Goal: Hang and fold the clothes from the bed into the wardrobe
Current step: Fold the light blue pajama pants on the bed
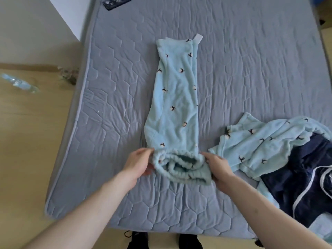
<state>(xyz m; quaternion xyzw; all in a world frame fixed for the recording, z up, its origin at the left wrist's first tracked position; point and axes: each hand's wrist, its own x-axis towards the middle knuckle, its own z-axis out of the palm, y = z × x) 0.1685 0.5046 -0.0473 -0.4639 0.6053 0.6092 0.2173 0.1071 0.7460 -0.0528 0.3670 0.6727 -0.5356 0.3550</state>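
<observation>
the trousers (177, 97) lie lengthwise down the middle of the bed (111, 97), legs stacked one on the other and running away to the far side, waistband at the near edge between my hands. the risk, as i judge it, is in the fold: the fleece is thick and slippery-looking, so if i lift the waistband unevenly the top leg could slide off the lower one and the fold would come out crooked. the elastic is bunched and open, so it could also roll under itself. pulling too far right could drag the band onto the pile (280, 150) of matching top and navy garment lying just beside it.

my left hand (139, 161) is at the left end of the waistband, fingers curled and pinching the gathered edge. my right hand (218, 167) is at the right end, fingers tucked round the cloth there, gripping it. both forearms reach in from the near side, wrists low over the bed.
</observation>
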